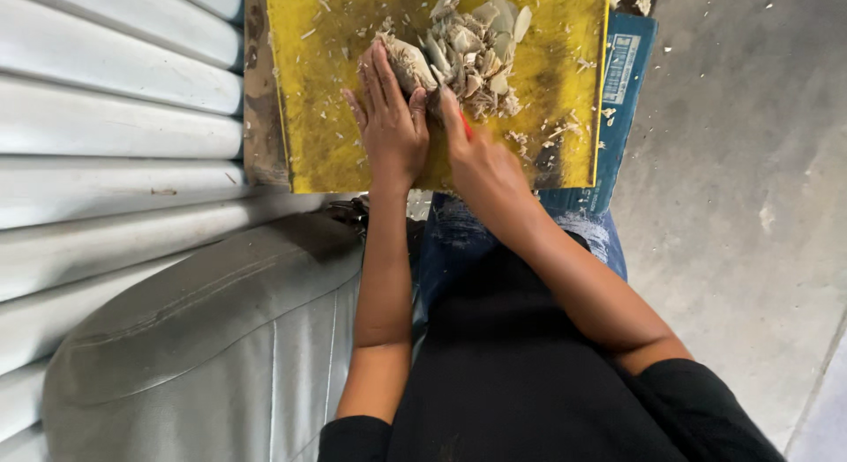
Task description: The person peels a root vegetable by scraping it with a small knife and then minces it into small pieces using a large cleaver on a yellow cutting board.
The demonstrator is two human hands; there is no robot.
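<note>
While pressing down with the left hand (393, 127), flat and open, fingers straight and close together over the pale brown, rough-skinned lump (408, 60), keep those fingertips well back from the cutting edge. Right hand (476, 157) closed tight round a red-handled tool (465, 125), with only a sliver of red showing by the thumb. Blade hidden, so cannot tell its length or angle.

Lump resting near the far middle of the scuffed yellow cutting board (326, 91), touching the heap of pale, curled shavings (476, 47) just beyond it and to the right.

Best to hold the lump hard against the board, cut away from the left palm in thin, shallow strokes, and turn the lump rather than twist the wrist. Worth sweeping the heap aside when crowded.

Board lying over the lap on a flat blue box (628, 82), visible along its right edge; likely to rock under heavy pressure, so press straight down. Grey padded seat (221, 338) at the left, white ribbed shutter (106, 118) beside it, bare concrete floor (750, 162) to the right.
</note>
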